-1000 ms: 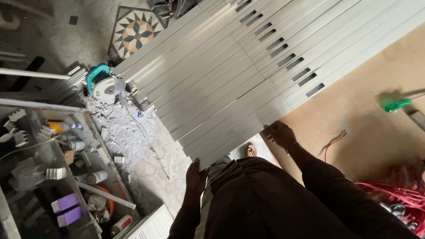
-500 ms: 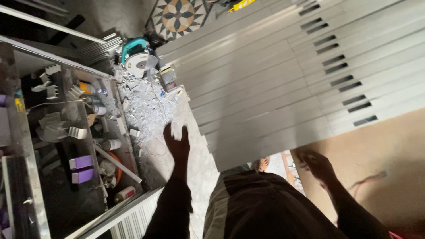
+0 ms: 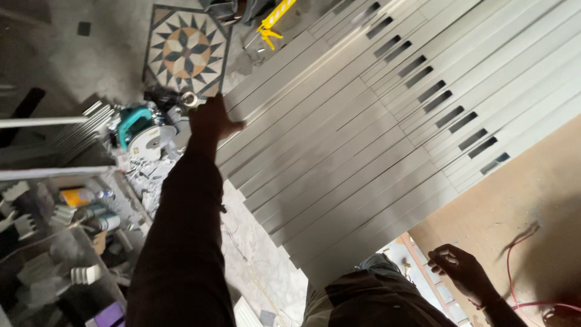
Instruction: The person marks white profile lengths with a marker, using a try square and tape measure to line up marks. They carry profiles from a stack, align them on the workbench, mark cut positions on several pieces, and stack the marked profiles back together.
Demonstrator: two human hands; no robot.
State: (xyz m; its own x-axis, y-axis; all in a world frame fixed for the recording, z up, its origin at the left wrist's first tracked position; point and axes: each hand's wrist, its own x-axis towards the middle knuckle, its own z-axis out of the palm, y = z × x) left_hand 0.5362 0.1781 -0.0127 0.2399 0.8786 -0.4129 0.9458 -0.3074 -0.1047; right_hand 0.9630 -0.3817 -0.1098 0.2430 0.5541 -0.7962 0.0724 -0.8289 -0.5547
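Left hand: arm extended to 11 o'clock, fingers spread and released, palm at near ends of metal profiles.
Profiles: long grey slotted strips, laid side by side, running centre to 2 o'clock.
Right hand: 5 o'clock, fingers loosely curled, gripping nothing, just below stack edge.
Circular saw: teal, 9 o'clock of left hand.
Red cable: on brown board, 4 o'clock.
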